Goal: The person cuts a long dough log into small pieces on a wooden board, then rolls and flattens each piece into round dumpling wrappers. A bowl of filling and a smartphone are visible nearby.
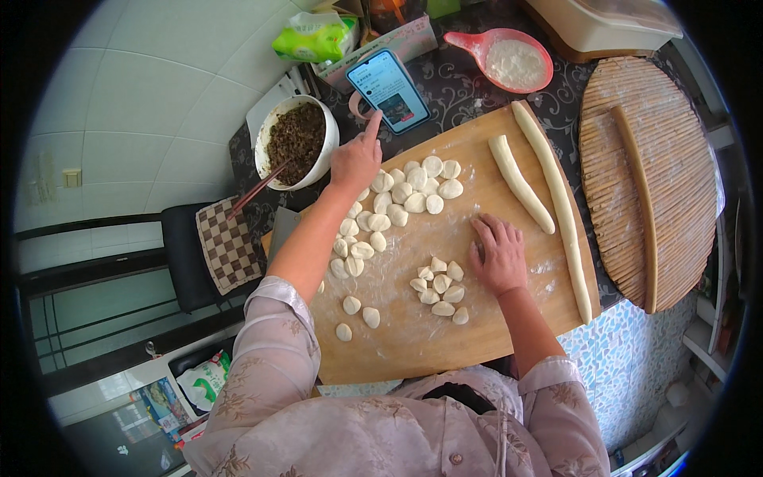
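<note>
My left hand (356,160) points with its index finger at the lower part of a lit smartphone (388,89); the fingertip appears to touch the screen. The phone leans in a pink stand (356,106). On the floured wooden board (411,352), my right hand (502,257) rests palm down with nothing in it. To its left is a cluster of small dough pieces (442,283). Many flattened dough rounds (415,203) lie farther up the board, partly hidden by my left arm. Two dough ropes, one short (520,183) and one long (560,208), lie to the right.
A white bowl of dark filling (296,140) with chopsticks (257,189) stands at left. A pink scoop of flour (517,62) sits at the back. At right, a rolling pin (639,203) lies on a round slatted mat (679,179). Behind the phone are tissues (316,39).
</note>
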{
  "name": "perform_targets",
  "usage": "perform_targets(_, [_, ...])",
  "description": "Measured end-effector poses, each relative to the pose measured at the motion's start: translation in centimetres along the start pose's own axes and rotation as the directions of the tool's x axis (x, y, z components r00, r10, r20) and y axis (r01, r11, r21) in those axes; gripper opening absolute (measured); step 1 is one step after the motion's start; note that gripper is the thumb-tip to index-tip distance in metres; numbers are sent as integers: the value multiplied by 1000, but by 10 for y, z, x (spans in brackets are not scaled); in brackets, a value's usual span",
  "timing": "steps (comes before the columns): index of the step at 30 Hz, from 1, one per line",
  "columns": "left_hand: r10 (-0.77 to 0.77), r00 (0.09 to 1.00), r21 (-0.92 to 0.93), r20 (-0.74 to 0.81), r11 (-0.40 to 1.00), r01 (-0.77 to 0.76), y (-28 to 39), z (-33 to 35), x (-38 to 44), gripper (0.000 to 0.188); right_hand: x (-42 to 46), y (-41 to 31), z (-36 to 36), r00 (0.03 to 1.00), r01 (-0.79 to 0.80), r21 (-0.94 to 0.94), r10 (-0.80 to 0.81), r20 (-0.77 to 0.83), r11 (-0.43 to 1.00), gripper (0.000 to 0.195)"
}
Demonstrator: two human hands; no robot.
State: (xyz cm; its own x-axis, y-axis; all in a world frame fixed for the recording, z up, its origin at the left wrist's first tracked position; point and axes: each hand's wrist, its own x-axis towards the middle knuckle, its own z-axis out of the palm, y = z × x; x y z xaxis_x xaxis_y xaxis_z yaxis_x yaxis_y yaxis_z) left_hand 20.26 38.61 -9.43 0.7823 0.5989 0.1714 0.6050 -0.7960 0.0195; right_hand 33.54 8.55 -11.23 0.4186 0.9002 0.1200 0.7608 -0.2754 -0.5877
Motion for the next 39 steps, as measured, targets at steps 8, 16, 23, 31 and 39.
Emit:
perform_targets(8, [94, 995, 0, -31, 996, -94, 4, -2, 6, 64, 0, 0, 0, 1000, 9, -4, -9, -13, 1000, 40])
perform_targets(16, [128, 992, 44, -6, 991, -128, 6, -1, 10, 63, -1, 1, 1, 1000, 17, 4, -17, -22, 1000, 41])
perform_targets(23, [155, 988, 58, 12, 986, -156, 3, 5, 8, 60, 0, 0, 0, 1000, 16, 7, -16, -18, 1000, 41])
perform_targets(31, [138, 986, 6, -95, 990, -138, 5, 1, 10, 68, 0, -1, -1, 1000, 19, 12, -19, -14, 1000, 41])
perform_targets(39, [124, 992, 129, -19, 984, -121, 6, 0, 9, 75, 0, 1, 2, 1000, 9, -8, -9, -10, 1000, 40])
